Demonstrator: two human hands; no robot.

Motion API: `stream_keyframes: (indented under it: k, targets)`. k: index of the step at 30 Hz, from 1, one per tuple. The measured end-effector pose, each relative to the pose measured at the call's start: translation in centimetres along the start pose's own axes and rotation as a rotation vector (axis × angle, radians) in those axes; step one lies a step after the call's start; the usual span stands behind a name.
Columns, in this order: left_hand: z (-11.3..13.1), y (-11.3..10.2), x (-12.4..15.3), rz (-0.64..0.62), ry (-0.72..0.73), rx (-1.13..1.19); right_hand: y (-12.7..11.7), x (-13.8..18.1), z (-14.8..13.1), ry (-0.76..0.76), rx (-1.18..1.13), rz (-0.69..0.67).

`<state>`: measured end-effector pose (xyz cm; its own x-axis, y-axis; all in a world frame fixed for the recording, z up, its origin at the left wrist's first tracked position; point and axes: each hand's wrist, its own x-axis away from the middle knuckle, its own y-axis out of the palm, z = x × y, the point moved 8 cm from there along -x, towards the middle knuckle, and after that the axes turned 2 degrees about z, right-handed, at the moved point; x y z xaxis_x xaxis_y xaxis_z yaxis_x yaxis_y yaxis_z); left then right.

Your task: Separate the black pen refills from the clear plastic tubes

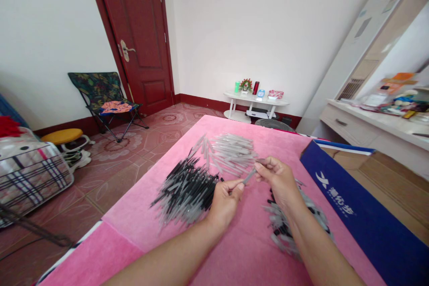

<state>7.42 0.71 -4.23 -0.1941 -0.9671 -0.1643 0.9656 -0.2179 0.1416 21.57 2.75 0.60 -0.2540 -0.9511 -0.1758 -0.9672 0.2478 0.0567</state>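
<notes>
Above the pink cloth, my left hand (226,199) is closed in a pinch on the lower end of a slim grey pen (250,176). My right hand (275,174) pinches at its upper end, where a darker grey piece shows between thumb and finger; its exact shape is hidden. Beside my left hand lies a heap of black-and-grey pens (187,192). Beyond both hands sits a pile of pale grey pen barrels (233,149). Partly under my right forearm is a third heap of small black and clear grey pieces (284,228), perhaps caps.
A long blue open cardboard box (355,205) stands along the right side of the pink-covered table (241,250). Farther off are a low white table (231,94), a folding chair (95,91), a yellow stool (62,136) and a white dresser (351,125).
</notes>
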Motion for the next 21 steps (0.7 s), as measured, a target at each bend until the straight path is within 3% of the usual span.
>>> stream_keyframes:
  k: [11, 16, 21]
  targets:
    - [1.0, -0.1, 0.3, 0.02, 0.079, -0.024, 0.4, 0.3, 1.1, 0.078, -0.116, 0.009]
    - [0.9, 0.4, -0.1, 0.034, 0.088, 0.006, 0.9, 0.5, 0.7, -0.011, -0.189, 0.099]
    - [0.3, 1.3, -0.3, -0.055, 0.039, 0.052, 2.0, 0.9, 0.0, -0.021, -0.042, 0.016]
